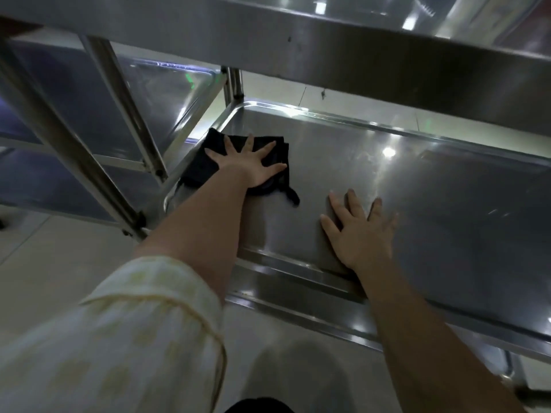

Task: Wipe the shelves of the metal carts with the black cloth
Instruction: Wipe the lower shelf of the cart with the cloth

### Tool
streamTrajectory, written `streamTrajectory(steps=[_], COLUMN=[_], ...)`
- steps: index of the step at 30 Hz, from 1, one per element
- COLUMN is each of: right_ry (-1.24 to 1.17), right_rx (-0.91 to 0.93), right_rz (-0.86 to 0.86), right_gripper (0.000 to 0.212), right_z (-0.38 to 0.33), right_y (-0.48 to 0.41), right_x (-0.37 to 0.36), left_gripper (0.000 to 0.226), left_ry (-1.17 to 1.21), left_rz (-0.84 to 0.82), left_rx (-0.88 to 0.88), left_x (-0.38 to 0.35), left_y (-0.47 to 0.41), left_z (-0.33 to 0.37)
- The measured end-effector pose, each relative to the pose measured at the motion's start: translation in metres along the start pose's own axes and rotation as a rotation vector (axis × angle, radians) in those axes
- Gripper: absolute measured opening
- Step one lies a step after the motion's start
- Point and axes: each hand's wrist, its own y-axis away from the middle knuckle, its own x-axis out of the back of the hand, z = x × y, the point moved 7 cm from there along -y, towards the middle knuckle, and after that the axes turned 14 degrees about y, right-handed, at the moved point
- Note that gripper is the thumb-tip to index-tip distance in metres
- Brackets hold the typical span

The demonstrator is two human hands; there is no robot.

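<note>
A black cloth (199, 166) lies folded at the left end of the lower shelf (432, 198) of a steel cart. My left hand (252, 163) presses flat on the cloth with its fingers spread wide. My right hand (359, 231) rests flat on the bare shelf surface near the front rim, fingers straight and slightly apart, holding nothing. The two hands are about a hand's width apart. A strip of the cloth pokes out from under my left wrist toward the right.
The cart's upper shelf (357, 52) overhangs the working area close above. A second steel cart (98, 120) stands against the left side, its slanted posts next to the cloth. Pale tiled floor (44, 263) lies below and to the left.
</note>
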Motion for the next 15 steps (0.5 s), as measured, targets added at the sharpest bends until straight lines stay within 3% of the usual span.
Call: streamTrajectory(steps=[6, 10, 12, 15], right_ry=[-0.057, -0.047, -0.019, 0.004], right_rx=[-0.016, -0.021, -0.028, -0.02], right_rz=[-0.001, -0.018, -0.018, -0.024], right_gripper=[0.062, 0.062, 0.062, 0.061], right_z=[0.004, 0.001, -0.001, -0.001], right_y=[-0.003, -0.003, -0.003, -0.003], right_x=[-0.001, -0.002, -0.002, -0.001], left_gripper=[0.074, 0.077, 0.077, 0.077], left_ry=[-0.047, -0.09, -0.082, -0.052], left_rz=[0.008, 0.001, 0.019, 0.023], left_rx=[-0.089, -0.018, 0.008, -0.072], left_x=[-0.011, -0.013, -0.017, -0.044], left_y=[0.056, 0.104, 0.111, 0.121], left_z=[-0.039, -0.089, -0.082, -0.018])
